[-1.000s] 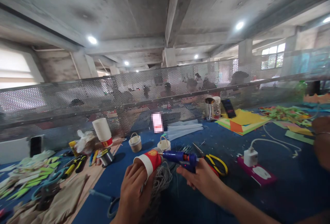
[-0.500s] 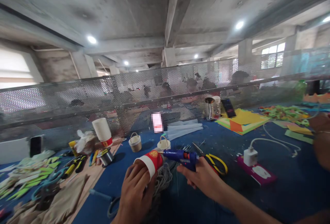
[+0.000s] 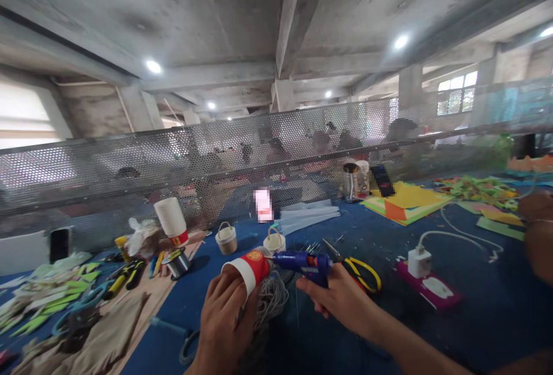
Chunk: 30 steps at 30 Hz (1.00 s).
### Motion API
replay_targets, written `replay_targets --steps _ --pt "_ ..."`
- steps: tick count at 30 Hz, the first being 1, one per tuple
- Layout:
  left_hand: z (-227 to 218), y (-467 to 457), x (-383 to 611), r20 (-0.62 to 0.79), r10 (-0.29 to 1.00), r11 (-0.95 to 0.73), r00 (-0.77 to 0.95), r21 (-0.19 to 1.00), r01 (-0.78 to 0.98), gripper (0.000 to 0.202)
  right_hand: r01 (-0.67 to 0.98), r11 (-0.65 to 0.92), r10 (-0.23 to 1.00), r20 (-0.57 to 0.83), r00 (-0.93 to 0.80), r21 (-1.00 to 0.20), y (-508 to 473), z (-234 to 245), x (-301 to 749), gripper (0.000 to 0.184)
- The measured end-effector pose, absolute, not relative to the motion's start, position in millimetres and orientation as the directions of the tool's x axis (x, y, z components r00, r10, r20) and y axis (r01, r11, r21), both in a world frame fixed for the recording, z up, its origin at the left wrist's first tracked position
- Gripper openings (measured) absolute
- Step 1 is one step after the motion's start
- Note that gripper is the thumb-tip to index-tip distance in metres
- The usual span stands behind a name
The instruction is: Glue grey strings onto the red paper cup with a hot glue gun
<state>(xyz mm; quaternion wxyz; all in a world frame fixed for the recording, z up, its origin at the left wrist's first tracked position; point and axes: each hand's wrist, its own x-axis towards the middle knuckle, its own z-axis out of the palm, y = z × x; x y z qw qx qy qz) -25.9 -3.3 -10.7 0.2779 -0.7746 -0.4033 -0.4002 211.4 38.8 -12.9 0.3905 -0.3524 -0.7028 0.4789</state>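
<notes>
A red and white paper cup [image 3: 253, 268] lies tilted on its side over my left hand [image 3: 228, 311], whose fingers reach into its open mouth. In my right hand [image 3: 334, 291] is a blue hot glue gun [image 3: 302, 264], my fingers wrapped round its handle. Its nozzle points left and is at the cup's base end; whether it touches cannot be made out. Below the cup lies a bundle of grey cord [image 3: 273, 295]. Just behind stand two small baskets with handles, one basket [image 3: 275, 241] near the nozzle and another basket [image 3: 227, 238] further left.
Yellow-handled scissors [image 3: 365, 274] lie behind my right hand. To the right is a purple power strip [image 3: 432, 288] with a white charger [image 3: 419, 262]. Stacked paper cups [image 3: 170, 219] and a wire spool [image 3: 178, 264] stand left. A perforated metal screen [image 3: 216, 173] runs behind; someone's arm [image 3: 538, 237] is far right.
My left hand and the cup have shifted slightly left, and the cup has turned a little. The glue gun stays almost in place at the cup's base end.
</notes>
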Motion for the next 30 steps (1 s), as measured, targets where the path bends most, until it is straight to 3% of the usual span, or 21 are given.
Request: replay_targets --steps 15,30 --pt "-16.0 -1.8 -32.6 0.863 0.417 -0.484 0.284 -0.054 0.874 0.026 0.123 0.303 0.855 0.212 -0.474 -0.945 37.0 -9.5 212.4 0.033" --pt "-19.6 -0.5 -33.6 0.875 0.471 -0.478 0.113 0.146 0.866 0.024 0.142 0.286 0.851 0.183 -0.492 -0.948 36.7 -13.7 213.2 0.034"
